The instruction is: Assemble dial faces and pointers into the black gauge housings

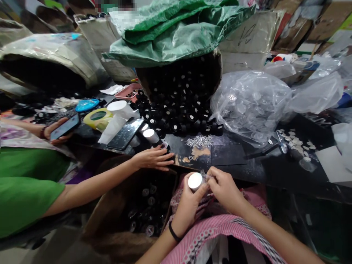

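My left hand [189, 203] is closed around a small round cap with a shiny white top [195, 180], held above my lap at the table's front edge. My right hand [224, 189] pinches at the cap's right side, fingers curled on something small and clear I cannot make out. A little pile of thin metal pins [200, 140] lies on the dark table [242, 161] just beyond my hands. A heap of black caps [178, 110] spills from a cardboard box behind the pins.
A person in green at the left reaches a hand [154, 158] onto the table edge and holds a phone [65, 127] in the other. Another phone [125, 133], a clear bag of discs [247, 104] and a box of finished caps [143, 205] lie around.
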The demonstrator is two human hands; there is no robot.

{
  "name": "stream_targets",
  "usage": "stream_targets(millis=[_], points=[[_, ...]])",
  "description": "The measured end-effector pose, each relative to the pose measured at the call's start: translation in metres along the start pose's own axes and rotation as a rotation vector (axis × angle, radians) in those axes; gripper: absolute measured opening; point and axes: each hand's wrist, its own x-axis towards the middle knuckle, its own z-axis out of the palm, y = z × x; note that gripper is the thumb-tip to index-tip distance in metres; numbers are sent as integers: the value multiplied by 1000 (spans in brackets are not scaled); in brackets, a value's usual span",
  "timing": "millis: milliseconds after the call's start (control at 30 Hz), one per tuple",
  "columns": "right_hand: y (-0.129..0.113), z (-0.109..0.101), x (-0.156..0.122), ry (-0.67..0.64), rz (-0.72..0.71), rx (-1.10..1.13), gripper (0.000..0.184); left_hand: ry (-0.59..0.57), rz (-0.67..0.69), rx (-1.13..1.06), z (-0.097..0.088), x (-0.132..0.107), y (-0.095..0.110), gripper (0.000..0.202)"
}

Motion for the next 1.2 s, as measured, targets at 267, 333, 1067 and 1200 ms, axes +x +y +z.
stream_targets(millis=[267,333,1067,1200], points=[[5,2,4,7,116,522,13,48,-11,-258,6,4,12,46],[4,-2,2,17,116,592,13,68,-55,-313,5,6,18,37],[-86,-65,8,82,-217,743,13,-669,-468,-90,-2,-6,25,59],[-92,-63,15,80,-229,725,11,-670,-455,-21,0,-5,30,60]])
